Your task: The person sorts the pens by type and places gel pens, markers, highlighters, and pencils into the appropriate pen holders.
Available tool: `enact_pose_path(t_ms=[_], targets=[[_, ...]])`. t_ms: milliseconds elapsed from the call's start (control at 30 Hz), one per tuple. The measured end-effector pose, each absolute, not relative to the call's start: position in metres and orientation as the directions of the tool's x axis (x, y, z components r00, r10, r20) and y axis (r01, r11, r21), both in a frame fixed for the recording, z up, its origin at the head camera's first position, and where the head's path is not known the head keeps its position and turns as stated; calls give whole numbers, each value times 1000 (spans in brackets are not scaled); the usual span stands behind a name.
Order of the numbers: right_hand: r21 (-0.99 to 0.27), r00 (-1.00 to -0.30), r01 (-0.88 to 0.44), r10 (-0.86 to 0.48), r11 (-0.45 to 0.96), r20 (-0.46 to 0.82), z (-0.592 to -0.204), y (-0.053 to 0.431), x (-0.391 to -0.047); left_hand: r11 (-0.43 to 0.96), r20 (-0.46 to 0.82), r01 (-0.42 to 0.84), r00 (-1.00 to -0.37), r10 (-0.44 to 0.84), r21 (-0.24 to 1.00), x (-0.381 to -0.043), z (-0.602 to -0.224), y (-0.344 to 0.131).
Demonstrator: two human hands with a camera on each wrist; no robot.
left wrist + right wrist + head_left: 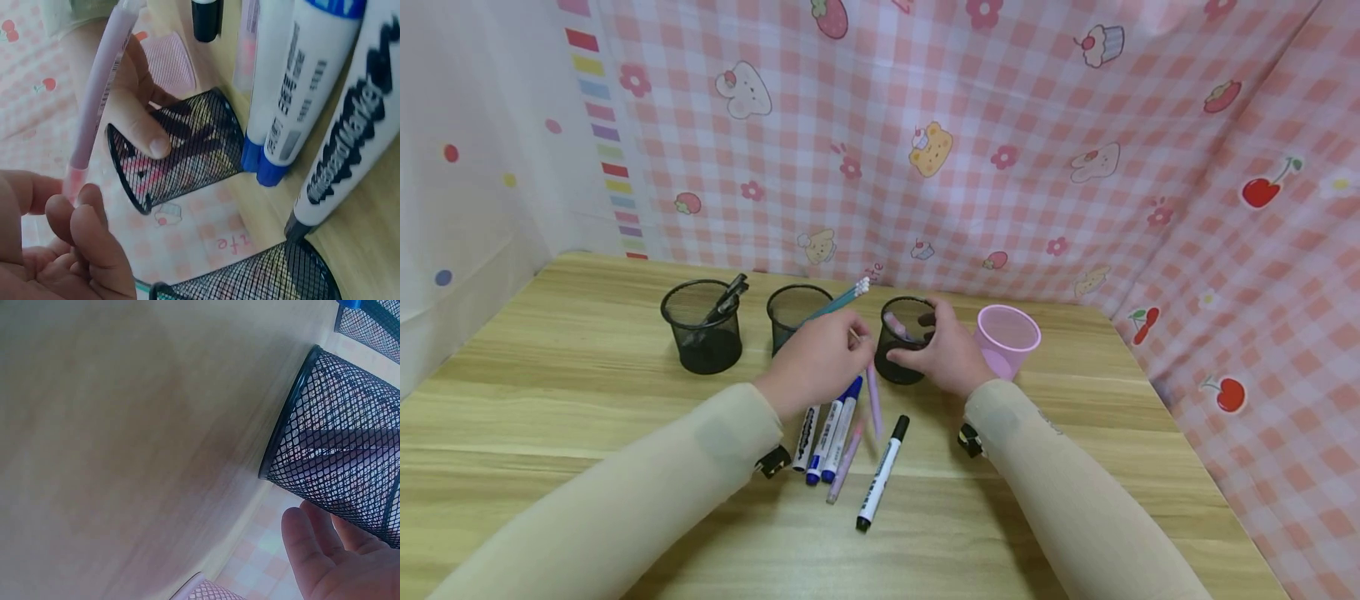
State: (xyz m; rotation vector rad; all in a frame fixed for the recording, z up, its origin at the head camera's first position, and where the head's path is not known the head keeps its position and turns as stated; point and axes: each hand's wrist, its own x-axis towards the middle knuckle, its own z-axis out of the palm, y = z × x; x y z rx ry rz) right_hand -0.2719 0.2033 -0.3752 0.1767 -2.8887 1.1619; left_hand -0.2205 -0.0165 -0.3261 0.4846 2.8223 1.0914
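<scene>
My left hand pinches a slim lilac pen by its pink end, between thumb and fingertips. The pen slants down over the table in the head view. Around a black mesh pen cup curls my right hand, its thumb lying against the mesh in the left wrist view. Pinkish pens stand inside this upright cup. Below the hands lie blue-capped whiteboard markers, a black-lettered marker, another lilac pen and a black-capped marker.
A second mesh cup behind my left hand holds teal pencils with white tips. Further left, another mesh cup contains black pens. A pink cup stands right of my right hand. Patterned cloth hangs behind the wooden table.
</scene>
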Motion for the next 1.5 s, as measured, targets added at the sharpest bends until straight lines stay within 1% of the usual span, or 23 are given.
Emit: enact_pose_path(t_ms=[200,400,600,833,1000,1133,1500], targets=[[-692,-994,-106,-93,714,56,-376,203,-272,599,130,266,-956,262,755,-222,-322,-25],[-690,-994,-108,-96,715,56,-377,204,-272,522,245,301,-954,176,798,-225,-323,-31],[-680,-993,-117,-101,724,64,-378,204,-273,414,394,389,-916,77,823,-229,-329,-36],[-679,-995,-97,-88,727,48,-376,203,-272,325,505,472,-863,-18,819,-232,-333,-36],[-685,-995,-90,-88,723,39,-376,203,-272,304,529,489,-846,-60,817,-233,-335,-35],[-689,-995,-90,-89,719,37,-376,203,-272,314,535,490,-841,-74,813,-233,-336,-34],[-685,-995,-90,-86,723,39,-376,203,-272,370,543,492,-839,-42,788,-235,-347,-25]])
